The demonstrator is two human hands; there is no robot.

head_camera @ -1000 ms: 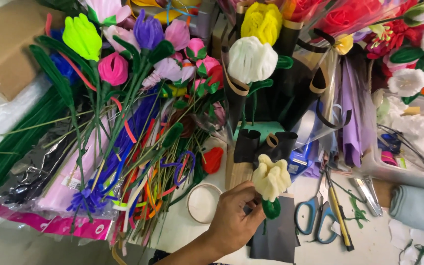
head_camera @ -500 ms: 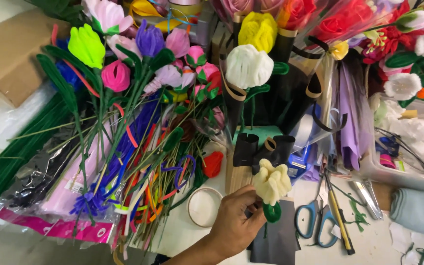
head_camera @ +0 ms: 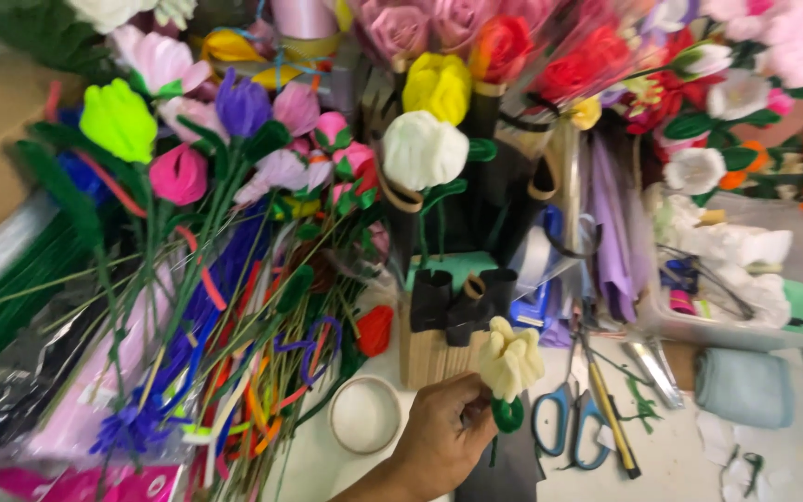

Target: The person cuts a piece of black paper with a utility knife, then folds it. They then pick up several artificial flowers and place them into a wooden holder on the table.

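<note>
My left hand (head_camera: 439,439) reaches in from the bottom edge and pinches the green base of a cream handmade flower (head_camera: 510,361). The flower stands upright in front of a wooden block (head_camera: 429,357) that holds black paper rolls. My fingers are closed on the stem just under the petals. A small round white tape roll (head_camera: 364,414) lies left of my hand. My right hand is out of view.
Many handmade flowers on green stems (head_camera: 234,186) fan out at the left, over coloured fuzzy wires (head_camera: 253,390). Wrapped bouquets (head_camera: 476,84) stand behind. Blue-handled scissors (head_camera: 569,418) and a yellow tool (head_camera: 611,418) lie right of my hand. A clear bin (head_camera: 745,270) and a teal roll (head_camera: 743,386) sit at the right.
The camera has tilted and moved closer, so the scene shifts a little. My hand keeps hold of the cream flower in almost the same spot.
</note>
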